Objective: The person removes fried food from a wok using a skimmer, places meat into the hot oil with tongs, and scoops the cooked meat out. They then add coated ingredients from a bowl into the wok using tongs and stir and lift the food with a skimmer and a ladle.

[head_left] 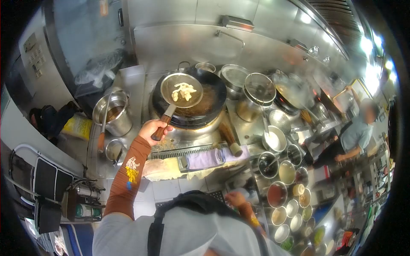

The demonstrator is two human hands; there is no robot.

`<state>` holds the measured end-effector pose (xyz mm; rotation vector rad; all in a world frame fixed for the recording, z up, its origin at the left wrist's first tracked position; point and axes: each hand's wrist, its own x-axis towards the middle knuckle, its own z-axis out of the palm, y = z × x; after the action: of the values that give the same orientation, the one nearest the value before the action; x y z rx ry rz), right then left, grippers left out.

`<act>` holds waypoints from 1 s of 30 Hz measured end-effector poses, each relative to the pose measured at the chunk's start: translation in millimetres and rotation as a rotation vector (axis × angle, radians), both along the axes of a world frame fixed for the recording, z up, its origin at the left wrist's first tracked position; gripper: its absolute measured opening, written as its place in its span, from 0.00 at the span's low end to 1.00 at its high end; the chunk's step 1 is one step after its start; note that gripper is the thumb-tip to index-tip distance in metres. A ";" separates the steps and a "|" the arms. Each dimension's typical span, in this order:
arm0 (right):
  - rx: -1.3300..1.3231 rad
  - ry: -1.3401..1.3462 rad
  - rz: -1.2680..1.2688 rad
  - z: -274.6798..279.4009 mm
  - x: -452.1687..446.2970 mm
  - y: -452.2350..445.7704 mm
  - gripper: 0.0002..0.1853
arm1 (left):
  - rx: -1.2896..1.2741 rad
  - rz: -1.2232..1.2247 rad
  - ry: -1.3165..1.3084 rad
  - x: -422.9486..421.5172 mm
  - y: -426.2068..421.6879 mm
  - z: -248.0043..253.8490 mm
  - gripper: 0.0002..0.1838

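Note:
My left hand [154,132] is closed around the wooden handle of a round mesh strainer [193,100]. Several pale fried pieces [184,91] lie in the strainer's mesh. It is held over a large black wok [218,91] with brownish liquid visible inside. Down by my right side, my right hand [235,198] hangs near the counter edge, apart from the wok; its fingers are too unclear to read. Folded purple cloths [205,159] lie along the stove's front edge, between my body and the wok.
A steel pot [114,117] with a long-handled tool stands left of the wok. Stacked pots and a wire strainer [259,88] stand right. Several seasoning bowls [277,194] line my right side. Farther right, another person [356,135] stands near a steaming wok [290,96].

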<state>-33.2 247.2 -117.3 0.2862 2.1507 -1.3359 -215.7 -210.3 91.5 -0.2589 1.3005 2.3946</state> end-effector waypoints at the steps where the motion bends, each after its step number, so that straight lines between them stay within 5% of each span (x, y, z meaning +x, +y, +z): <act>1: 0.014 0.006 0.008 -1.9 -0.1 -1.6 0.15 | 0.005 -0.009 0.010 0.0 -1.8 -0.5 0.13; 7: -0.010 -0.004 0.044 -6.1 1.9 -11.2 0.15 | -0.145 0.069 -0.032 -2.9 0.9 4.0 0.13; 16: 0.007 -0.075 -0.087 -56.0 32.1 9.8 0.15 | -1.223 -0.003 0.264 -57.9 -16.8 13.7 0.13; 19: 0.035 -0.179 -0.120 -85.0 65.5 21.7 0.16 | -1.832 0.039 0.767 -68.6 -13.4 17.1 0.15; 25: 0.190 -0.420 -0.160 -119.0 141.8 31.2 0.15 | -2.075 -0.134 0.774 -28.8 10.8 -0.1 0.30; 27: -0.019 -0.463 -0.301 -140.8 174.3 35.7 0.15 | -1.934 0.020 1.196 -23.2 -15.9 -59.3 0.27; 28: -0.125 -0.467 -0.394 -152.2 188.3 44.1 0.15 | -1.908 0.003 1.129 -15.4 -12.0 -69.9 0.29; 30: 0.119 -0.448 -0.224 -170.5 203.0 47.9 0.14 | -2.006 -0.110 0.774 19.0 14.5 -53.7 0.38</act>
<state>169.8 295.1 -287.8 0.8131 1.8556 -1.1280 -196.7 -195.8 37.8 0.2791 3.3056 0.1506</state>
